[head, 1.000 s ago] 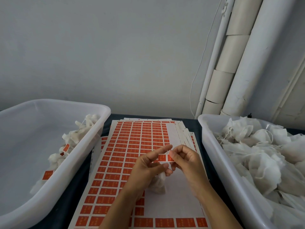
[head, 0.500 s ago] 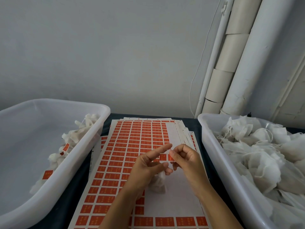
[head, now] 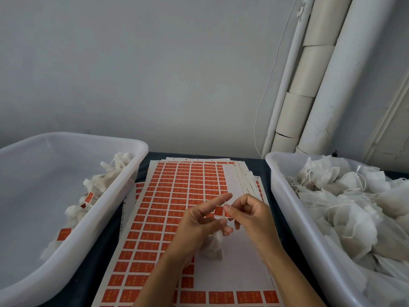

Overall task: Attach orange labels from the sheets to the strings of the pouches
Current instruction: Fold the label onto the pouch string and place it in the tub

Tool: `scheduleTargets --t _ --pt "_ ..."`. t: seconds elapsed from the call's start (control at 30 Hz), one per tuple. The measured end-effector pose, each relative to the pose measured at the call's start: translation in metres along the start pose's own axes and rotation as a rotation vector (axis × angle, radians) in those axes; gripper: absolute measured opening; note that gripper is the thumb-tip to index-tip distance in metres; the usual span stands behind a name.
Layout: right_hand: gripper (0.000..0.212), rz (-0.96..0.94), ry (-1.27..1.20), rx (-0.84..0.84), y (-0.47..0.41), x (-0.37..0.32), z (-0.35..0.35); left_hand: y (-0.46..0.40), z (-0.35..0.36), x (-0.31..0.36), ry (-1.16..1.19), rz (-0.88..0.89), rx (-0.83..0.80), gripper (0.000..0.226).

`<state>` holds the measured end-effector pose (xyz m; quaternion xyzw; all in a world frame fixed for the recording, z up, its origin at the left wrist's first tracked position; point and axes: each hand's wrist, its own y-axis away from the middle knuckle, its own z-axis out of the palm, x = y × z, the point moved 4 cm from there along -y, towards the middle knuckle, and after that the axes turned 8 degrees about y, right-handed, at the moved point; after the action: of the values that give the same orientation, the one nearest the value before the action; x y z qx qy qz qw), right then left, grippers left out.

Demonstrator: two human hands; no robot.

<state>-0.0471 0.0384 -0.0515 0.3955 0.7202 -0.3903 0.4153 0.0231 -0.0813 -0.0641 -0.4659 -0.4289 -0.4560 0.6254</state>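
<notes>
The right hand (head: 250, 214) has its thumb and forefinger pressed together in a pinch on one edge of a small orange label (head: 219, 210); its other fingers are curled loosely behind. Whether a string lies inside that pinch cannot be told. The left hand (head: 199, 220) meets it from the other side: the forefinger is stretched out straight above the label, the thumb lies below it, and the label sits between the two hands' fingertips. The left hand's lower fingers are curled around the neck of a white pouch (head: 212, 247), which hangs just beneath both hands and rests on the bare white part of the top sheet (head: 239, 258).

Directly under the fingers lies a stack of label sheets. Orange labels remain in rows to the left of the fingers and beyond them, and in a strip along the near edge; the area under and to the right of the fingers is stripped to white backing. The sheets lie on a dark table (head: 97, 262).

Well to the left of the hands stands a white plastic tub (head: 115, 196) holding a few pouches with orange labels (head: 88, 197) attached, gathered along its right wall. Well to the right stands a second white tub (head: 287, 207), heaped with pouches (head: 354, 207) with loose strings. Beyond it, white pipes (head: 327, 85) rise against the grey wall.
</notes>
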Motion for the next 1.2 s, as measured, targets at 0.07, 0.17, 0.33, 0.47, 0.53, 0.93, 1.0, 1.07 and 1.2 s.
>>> scheduleTargets --t 0.07,0.17,0.33,0.47,0.53,0.93,1.0,1.07,1.2 --pt "0.015 -0.005 0.0 0.013 0.0 0.001 0.0 0.0 0.0 0.0 0.001 0.0 0.002 0.046" --pt "0.022 -0.007 -0.015 0.02 0.0 0.0 0.001 0.0 0.0 0.0 0.023 -0.004 -0.001 0.045" --pt "0.034 0.003 -0.008 -0.025 -0.001 -0.001 0.003 0.0 0.0 0.0 0.048 -0.006 -0.014 0.046" --pt "0.007 -0.011 0.062 -0.089 0.0 -0.001 0.004 0.0 0.001 0.001 0.04 0.001 -0.021 0.047" --pt "0.003 -0.009 0.078 -0.106 0.0 -0.001 0.004 0.001 0.002 0.002 0.038 0.0 -0.028 0.048" --pt "0.003 -0.016 0.007 -0.061 0.001 0.001 0.002 0.002 0.004 0.007 0.07 0.034 -0.011 0.052" --pt "0.005 -0.038 -0.02 -0.081 0.0 0.001 0.002 0.002 0.002 0.004 0.055 -0.007 0.033 0.044" --pt "0.015 -0.061 -0.039 -0.114 0.0 -0.001 0.002 0.002 -0.002 -0.001 0.03 -0.069 0.089 0.04" --pt "0.019 -0.091 -0.105 -0.186 0.001 -0.005 0.003 0.001 -0.003 -0.005 0.022 -0.172 0.052 0.044"
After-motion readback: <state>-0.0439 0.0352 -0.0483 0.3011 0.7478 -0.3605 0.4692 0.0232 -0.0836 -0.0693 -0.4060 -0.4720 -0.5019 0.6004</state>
